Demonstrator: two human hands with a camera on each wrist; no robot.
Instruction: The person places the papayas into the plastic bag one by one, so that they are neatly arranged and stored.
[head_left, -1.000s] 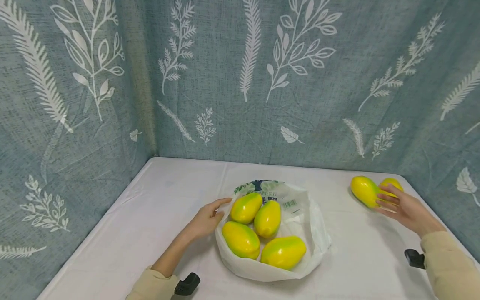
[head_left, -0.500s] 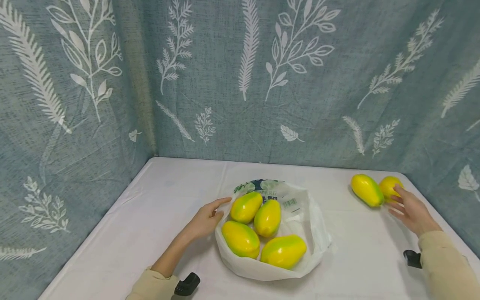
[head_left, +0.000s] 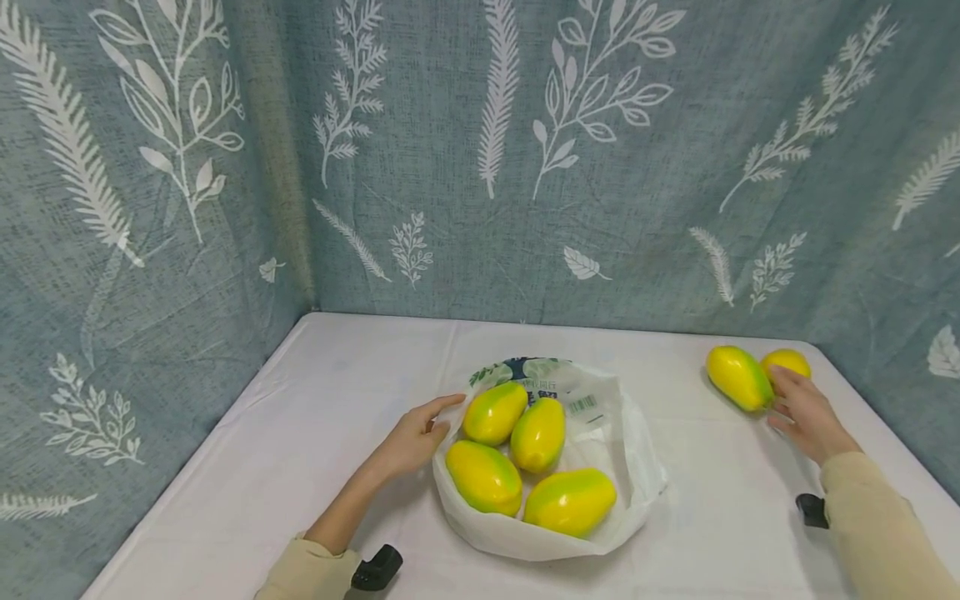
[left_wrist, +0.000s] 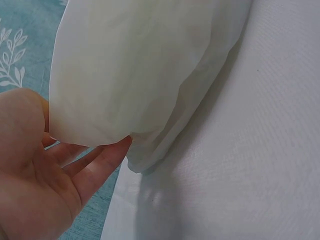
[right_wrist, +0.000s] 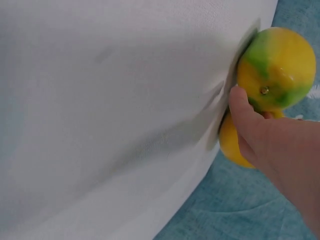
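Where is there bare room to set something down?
Free: white cloth-covered table between teal patterned curtain and left hand; also between white plastic bag and right hand. Crowded: the bag, holding four yellow-green oval fruits, and far right corner, with two more.

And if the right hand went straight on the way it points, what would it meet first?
The left loose fruit, probably at its green end; whether the right hand touches it now is hard to tell.
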